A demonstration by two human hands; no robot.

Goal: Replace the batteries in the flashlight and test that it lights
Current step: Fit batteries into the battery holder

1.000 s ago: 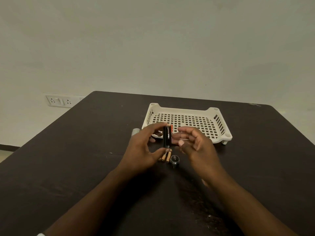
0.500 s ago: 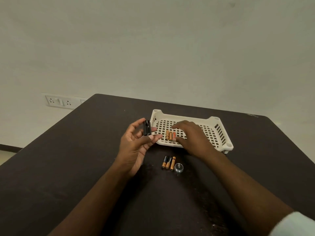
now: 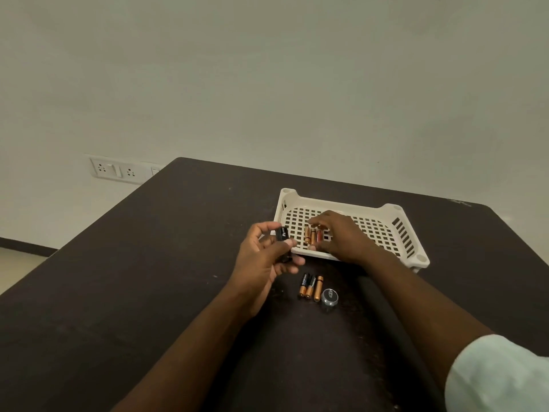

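My left hand is shut on a short black cylinder with white lettering, which looks like the flashlight's battery holder, held just left of the tray. My right hand reaches into the white perforated tray. Its index finger and thumb touch the ends of three copper-coloured batteries lying there; whether it grips them I cannot tell. Three black-and-copper batteries lie side by side on the dark table. A round grey flashlight cap sits to their right.
The tray stands at the back middle of the table, near its far edge. A wall socket plate is on the wall beyond the left corner. Both of my forearms stretch across the near half of the table.
My hands parted. The left drew the black holder to the left. The right carried the copper batteries into the tray and now has its fingertips on them.
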